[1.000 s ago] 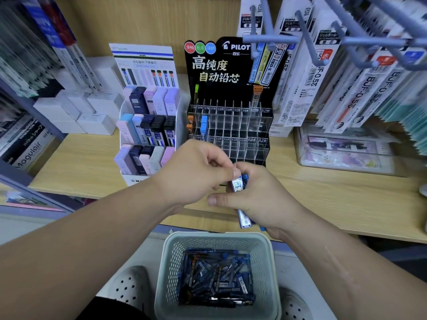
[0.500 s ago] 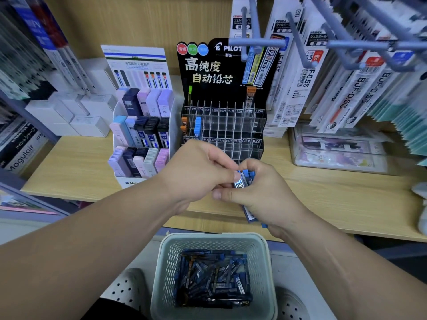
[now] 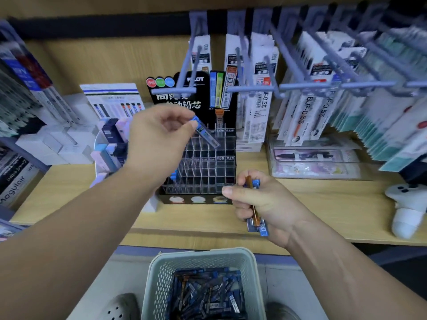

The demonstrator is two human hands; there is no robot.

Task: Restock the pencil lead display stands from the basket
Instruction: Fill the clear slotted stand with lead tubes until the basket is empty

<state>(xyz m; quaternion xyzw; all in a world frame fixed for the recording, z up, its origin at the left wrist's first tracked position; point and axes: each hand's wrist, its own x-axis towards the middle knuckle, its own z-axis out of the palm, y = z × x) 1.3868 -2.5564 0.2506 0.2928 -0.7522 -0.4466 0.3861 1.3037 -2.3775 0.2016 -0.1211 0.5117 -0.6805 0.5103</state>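
Lead tube (image 3: pixel 206 134) pinched at its blue cap in my left hand (image 3: pixel 157 137), tilted over the clear stand (image 3: pixel 208 167) on the shelf (image 3: pixel 323 204). My right hand (image 3: pixel 261 204) grips a bundle of tubes (image 3: pixel 256 224) (one orange); basket (image 3: pixel 159 280) below holds more.

Bare forearms (image 3: pixel 69 227), bare left hand (image 3: pixel 159 139), bare right hand (image 3: pixel 263 204), grey perforated clogs (image 3: pixel 120 308)

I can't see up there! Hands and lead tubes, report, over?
Left hand pinching one blue-capped lead tube over the clear stand. Right hand gripping spare tubes. Basket holds more. Nothing in the way.
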